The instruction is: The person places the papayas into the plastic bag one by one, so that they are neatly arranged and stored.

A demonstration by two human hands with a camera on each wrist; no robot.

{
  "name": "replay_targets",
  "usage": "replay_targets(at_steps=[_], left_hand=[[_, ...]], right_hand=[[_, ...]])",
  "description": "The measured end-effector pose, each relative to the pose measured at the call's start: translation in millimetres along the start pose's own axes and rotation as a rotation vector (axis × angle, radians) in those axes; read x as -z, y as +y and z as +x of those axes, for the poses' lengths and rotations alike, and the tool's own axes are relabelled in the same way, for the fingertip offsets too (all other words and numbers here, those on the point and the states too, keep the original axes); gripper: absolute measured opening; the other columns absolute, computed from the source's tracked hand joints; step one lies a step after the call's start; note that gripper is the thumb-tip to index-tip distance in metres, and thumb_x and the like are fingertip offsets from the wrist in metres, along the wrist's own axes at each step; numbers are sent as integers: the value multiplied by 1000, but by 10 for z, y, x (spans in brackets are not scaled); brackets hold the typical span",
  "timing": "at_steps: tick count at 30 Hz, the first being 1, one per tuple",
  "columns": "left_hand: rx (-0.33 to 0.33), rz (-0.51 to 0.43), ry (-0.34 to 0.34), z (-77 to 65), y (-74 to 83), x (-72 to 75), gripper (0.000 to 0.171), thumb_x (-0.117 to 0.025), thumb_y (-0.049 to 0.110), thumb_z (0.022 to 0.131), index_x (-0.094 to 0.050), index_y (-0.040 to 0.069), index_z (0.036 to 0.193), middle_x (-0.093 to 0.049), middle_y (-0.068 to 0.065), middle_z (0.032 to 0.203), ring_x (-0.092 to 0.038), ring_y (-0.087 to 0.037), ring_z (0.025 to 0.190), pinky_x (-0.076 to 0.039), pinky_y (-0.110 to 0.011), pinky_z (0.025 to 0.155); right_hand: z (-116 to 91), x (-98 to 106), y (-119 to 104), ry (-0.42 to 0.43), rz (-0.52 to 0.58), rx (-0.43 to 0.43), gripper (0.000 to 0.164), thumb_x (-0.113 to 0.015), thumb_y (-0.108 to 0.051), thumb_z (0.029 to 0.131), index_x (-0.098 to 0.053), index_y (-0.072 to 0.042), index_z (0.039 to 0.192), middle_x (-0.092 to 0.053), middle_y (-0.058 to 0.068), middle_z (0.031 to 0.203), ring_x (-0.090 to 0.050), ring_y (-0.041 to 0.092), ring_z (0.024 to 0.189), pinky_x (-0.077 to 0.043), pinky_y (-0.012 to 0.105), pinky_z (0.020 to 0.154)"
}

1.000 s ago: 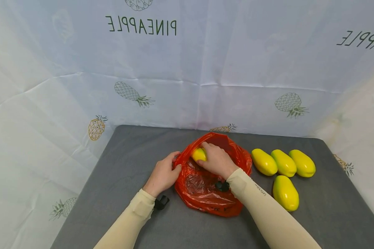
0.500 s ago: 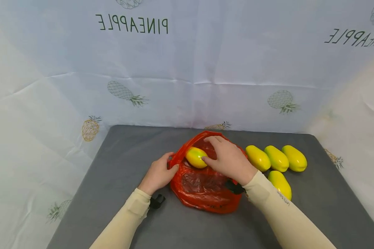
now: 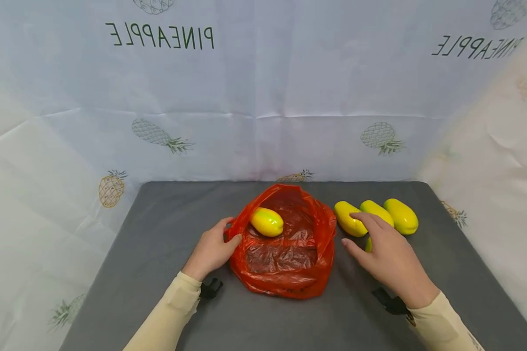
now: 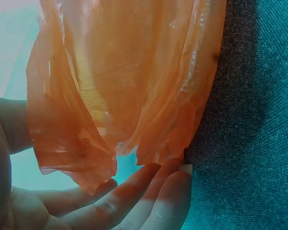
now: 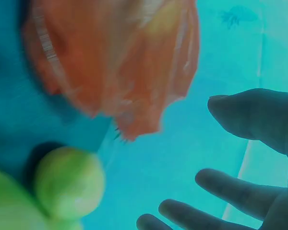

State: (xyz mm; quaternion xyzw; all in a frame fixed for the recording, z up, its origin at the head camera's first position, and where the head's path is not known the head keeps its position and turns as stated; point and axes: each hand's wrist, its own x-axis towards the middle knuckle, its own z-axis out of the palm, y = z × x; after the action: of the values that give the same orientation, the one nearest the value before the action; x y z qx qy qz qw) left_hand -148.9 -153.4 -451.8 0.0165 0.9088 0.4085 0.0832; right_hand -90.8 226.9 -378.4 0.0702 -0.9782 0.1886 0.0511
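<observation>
A red plastic bag [image 3: 285,273] lies on the table with its mouth spread wide. Inside it, against the left wall, rests one glossy yellow mango [image 3: 267,222]. My left hand [image 3: 212,248] holds the bag's left rim, thumb on the inner side and fingers outside; the left wrist view has the fingers [image 4: 149,191] at the bag's edge. To the right of the bag, my right hand [image 3: 388,256] hovers with fingers spread and nothing in them. Several more mangoes sit there, the nearest mango [image 3: 349,219] just beyond the fingertips. Another mango [image 3: 369,244] is mostly hidden beneath the hand.
The grey table [image 3: 167,214] ends at the back against a white cloth [image 3: 263,87] printed with pineapples. Similar cloth hangs along both sides. A black wrist strap mount [image 3: 211,288] sits under the left wrist.
My right hand has let go of the mango in the bag, come out and moved right over the other mangoes. My left hand stays on the rim. The head view has shifted slightly.
</observation>
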Motion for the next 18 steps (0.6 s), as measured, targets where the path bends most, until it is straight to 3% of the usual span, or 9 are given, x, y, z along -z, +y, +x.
replay_targets(at_steps=[5,12,18], left_hand=[[-10,18,17,5,-10,19,64,-69,33,103,-50,7,159,-70,-17,142,-75,-29,113,-63,-50,96],[-13,30,25,-15,-27,-1,63,-70,29,103,-50,7,159,-68,-18,145,-73,-32,118,-62,-52,100],[1,28,25,-14,-5,-8,63,-70,31,103,-51,8,159,-69,-17,145,-74,-31,116,-63,-51,99]], right_hand=[[-130,-63,193,7,-33,-78,74,-77,-50,98,-55,-4,152,-60,26,150,-60,49,130,-52,71,99],[-289,-224,444,37,-60,-136,76,-82,-42,95,-54,4,149,-58,35,141,-60,55,119,-51,72,92],[-351,-308,578,-12,-51,-232,91,-78,-55,95,-46,6,154,-53,39,143,-59,57,118,-51,72,89]])
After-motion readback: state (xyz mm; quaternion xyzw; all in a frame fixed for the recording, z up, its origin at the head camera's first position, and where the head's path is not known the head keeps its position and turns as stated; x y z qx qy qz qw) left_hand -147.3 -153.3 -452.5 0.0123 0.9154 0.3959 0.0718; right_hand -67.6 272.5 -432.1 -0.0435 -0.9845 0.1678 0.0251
